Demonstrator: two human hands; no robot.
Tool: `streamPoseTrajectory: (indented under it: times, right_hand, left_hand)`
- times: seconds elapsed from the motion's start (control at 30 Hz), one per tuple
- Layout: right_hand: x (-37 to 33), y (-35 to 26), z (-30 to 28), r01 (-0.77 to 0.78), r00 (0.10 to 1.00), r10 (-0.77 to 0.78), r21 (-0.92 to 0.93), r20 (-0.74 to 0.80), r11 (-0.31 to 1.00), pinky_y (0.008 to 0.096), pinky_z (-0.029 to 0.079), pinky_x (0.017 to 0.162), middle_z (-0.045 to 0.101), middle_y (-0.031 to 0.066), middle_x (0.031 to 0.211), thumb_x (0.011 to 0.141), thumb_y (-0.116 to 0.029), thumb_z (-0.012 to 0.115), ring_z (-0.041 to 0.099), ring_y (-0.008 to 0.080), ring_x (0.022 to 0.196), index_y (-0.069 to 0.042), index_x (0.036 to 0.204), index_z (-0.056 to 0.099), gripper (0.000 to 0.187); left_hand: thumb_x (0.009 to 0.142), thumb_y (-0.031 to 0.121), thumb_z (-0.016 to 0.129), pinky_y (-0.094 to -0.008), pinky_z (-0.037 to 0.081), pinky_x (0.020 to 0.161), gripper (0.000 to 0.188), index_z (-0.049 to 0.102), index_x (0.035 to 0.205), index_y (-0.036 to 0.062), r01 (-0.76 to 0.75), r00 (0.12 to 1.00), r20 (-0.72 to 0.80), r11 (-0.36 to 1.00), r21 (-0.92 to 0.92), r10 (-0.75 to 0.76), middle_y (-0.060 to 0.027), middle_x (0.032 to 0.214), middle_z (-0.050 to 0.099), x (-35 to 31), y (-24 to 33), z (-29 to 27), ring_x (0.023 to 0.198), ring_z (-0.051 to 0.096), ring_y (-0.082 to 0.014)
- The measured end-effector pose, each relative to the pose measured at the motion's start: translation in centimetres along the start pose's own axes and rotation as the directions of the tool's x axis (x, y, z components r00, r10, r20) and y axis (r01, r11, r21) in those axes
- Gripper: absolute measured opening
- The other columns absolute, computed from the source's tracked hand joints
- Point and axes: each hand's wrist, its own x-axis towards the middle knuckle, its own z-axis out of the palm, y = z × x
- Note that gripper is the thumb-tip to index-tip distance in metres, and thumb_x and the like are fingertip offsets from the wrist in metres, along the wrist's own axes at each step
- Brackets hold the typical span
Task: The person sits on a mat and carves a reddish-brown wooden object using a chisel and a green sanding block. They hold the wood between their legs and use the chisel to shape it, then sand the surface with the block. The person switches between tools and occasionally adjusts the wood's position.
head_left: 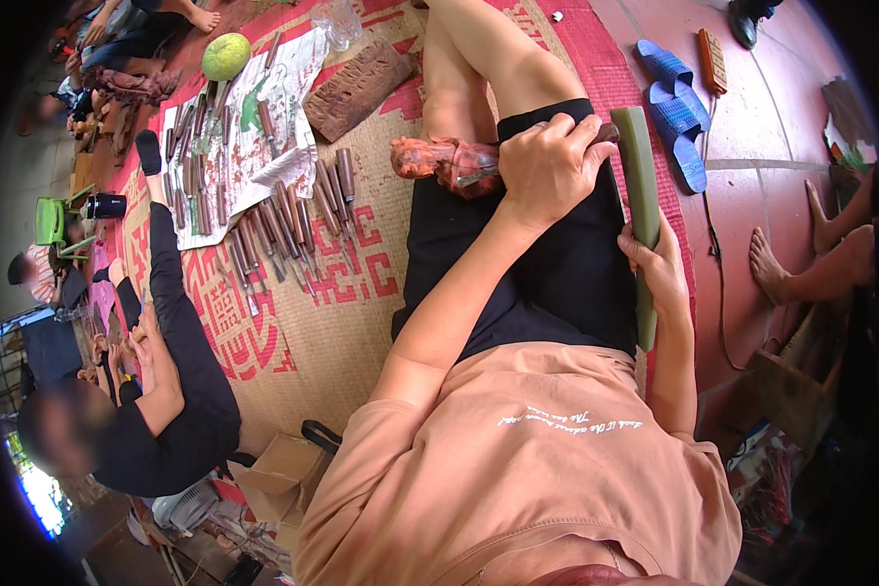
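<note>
My left hand (554, 166) is closed around a carving chisel, its dark wooden handle end (606, 134) sticking out past the thumb. The chisel's blade (475, 179) points left onto a reddish carved wooden figure (449, 159) lying across my lap by the knee. In my right hand (657, 260) is a long, flat green bar (639, 181), gripped near its middle. The bar's far end stands beside the chisel's butt; whether they touch, I cannot tell. Fingers hide most of the chisel.
Several wooden-handled chisels (285, 217) lie on a patterned mat (313, 361) and white cloth (303, 68). A carved wood block (358, 90), green fruit (226, 57) and glass (338, 24) sit near. Blue slippers (676, 117) are on the right tiles; a person (181, 420) sits left.
</note>
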Motion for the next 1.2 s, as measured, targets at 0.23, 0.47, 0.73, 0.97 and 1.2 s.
streamPoseTrajectory:
  times: [0.23, 0.47, 0.73, 0.97, 1.2]
  right_hand:
    - [-0.5, -0.2, -0.6, -0.022, 1.000, 0.022, -0.020, 0.010, 1.000, 0.0224, 0.039, 0.055, 0.055, -0.0016, 0.085, 0.081, 0.001, 0.070, 0.047, 0.0064, 0.065, -0.005, 0.133, 0.052, 0.056]
    - [-1.1, 0.0, -1.0, -0.067, 0.998, 0.069, -0.081, 0.013, 0.994, 0.0232, 0.041, 0.057, 0.055, -0.0012, 0.085, 0.080, 0.003, 0.070, 0.049, 0.0075, 0.067, -0.004, 0.131, 0.052, 0.055]
    - [-1.7, 1.0, -0.5, 0.003, 1.000, -0.005, -0.083, -0.024, 0.997, 0.0239, 0.040, 0.059, 0.053, -0.0016, 0.082, 0.081, 0.001, 0.070, 0.049, 0.0079, 0.069, -0.004, 0.126, 0.055, 0.047]
    - [-2.1, 1.7, -0.4, -0.013, 1.000, 0.011, -0.083, -0.028, 0.996, 0.0241, 0.042, 0.063, 0.054, -0.0009, 0.084, 0.083, -0.002, 0.071, 0.050, 0.0080, 0.073, -0.003, 0.124, 0.056, 0.044]
    - [-2.1, 4.4, -0.2, 0.175, 0.979, -0.189, -0.160, -0.076, 0.972, 0.0311, 0.049, 0.088, 0.065, 0.0089, 0.106, 0.083, -0.006, 0.073, 0.059, 0.0150, 0.099, 0.001, 0.125, 0.057, 0.045]
  left_hand:
    - [0.079, 0.038, 0.074, -0.0352, 0.047, 0.048, 0.028, 0.073, 0.098, 0.0167, -0.008, 1.000, 0.027, 1.000, 0.008, 0.007, -0.0018, 0.069, 0.061, -0.4, -0.3, 0.1, 0.058, 0.064, -0.0222]
    - [0.079, 0.037, 0.075, -0.0355, 0.048, 0.050, 0.027, 0.073, 0.097, 0.0177, 0.001, 0.999, 0.053, 1.000, 0.014, -0.002, -0.0018, 0.070, 0.063, -0.4, -0.1, -0.2, 0.059, 0.064, -0.0226]
    - [0.076, 0.036, 0.076, -0.0329, 0.049, 0.050, 0.027, 0.072, 0.095, 0.0181, -0.181, 0.983, 0.043, 0.980, 0.084, 0.178, 0.0000, 0.069, 0.058, 0.4, 0.4, -2.1, 0.057, 0.063, -0.0209]
    - [0.075, 0.041, 0.076, -0.0312, 0.047, 0.049, 0.032, 0.071, 0.097, 0.0182, -0.268, 0.958, 0.054, 0.947, -0.179, 0.282, -0.0002, 0.068, 0.055, -1.5, 0.8, -1.1, 0.056, 0.060, -0.0191]
    - [0.078, 0.036, 0.075, -0.0356, 0.050, 0.053, 0.035, 0.067, 0.103, 0.0116, -0.187, 0.914, 0.325, 0.964, -0.188, 0.241, -0.0056, 0.078, 0.057, -4.4, 1.3, -2.7, 0.063, 0.064, -0.0236]
